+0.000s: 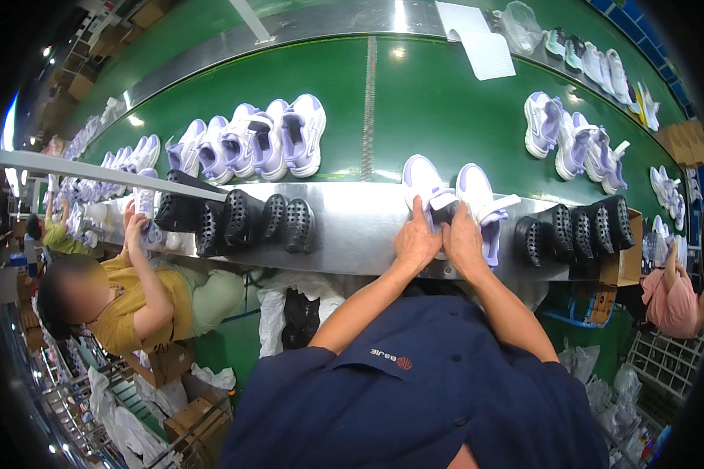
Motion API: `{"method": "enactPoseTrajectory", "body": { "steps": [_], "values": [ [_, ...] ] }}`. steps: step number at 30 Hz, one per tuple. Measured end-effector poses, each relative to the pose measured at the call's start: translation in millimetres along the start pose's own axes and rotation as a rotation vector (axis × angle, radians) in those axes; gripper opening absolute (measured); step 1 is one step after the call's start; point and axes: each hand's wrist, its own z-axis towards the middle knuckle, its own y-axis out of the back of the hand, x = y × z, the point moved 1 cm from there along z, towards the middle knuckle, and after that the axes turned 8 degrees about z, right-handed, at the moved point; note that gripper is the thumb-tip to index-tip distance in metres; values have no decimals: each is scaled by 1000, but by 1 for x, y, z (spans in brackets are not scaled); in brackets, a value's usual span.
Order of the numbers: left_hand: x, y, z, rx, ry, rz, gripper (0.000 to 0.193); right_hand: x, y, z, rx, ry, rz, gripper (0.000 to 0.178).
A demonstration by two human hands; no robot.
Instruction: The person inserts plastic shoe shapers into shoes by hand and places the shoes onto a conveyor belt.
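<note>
A pair of white and lavender sneakers stands side by side on the metal ledge in front of me, toes pointing away. My left hand (418,241) grips the left sneaker (421,177) near its opening, a finger stretched along the upper. On the right sneaker (472,183), my right hand (463,238) closes around the inner side by the opening. A white strap (502,205) sticks out to the right from that shoe. The two hands nearly touch, and their curled fingertips are partly hidden.
Black perforated shoe forms (242,219) line the ledge at left, with more black forms (581,233) at right by a cardboard box (626,248). Sneakers (262,141) stand in rows on the green belt (422,94). A person in yellow (145,301) works at left, another in pink (671,301) at right.
</note>
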Motion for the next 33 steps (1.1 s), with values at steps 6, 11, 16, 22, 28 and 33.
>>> {"method": "enactPoseTrajectory", "body": {
  "steps": [6,11,16,22,28,33],
  "values": [
    [36,19,38,-38,-67,178,59,-9,-36,6,80,-324,141,47],
    [45,37,17,-9,-104,35,51,4,-11,17,71,-143,275,46],
    [48,38,14,-238,-245,27,29,11,-8,54,178,332,441,38],
    [58,19,24,-280,-164,-222,22,2,-27,39,342,599,226,25],
    [71,33,18,-208,-227,-188,43,40,6,27,1,672,282,25],
    [37,48,17,-143,-250,66,55,15,14,20,60,499,334,25]
  ]
}}
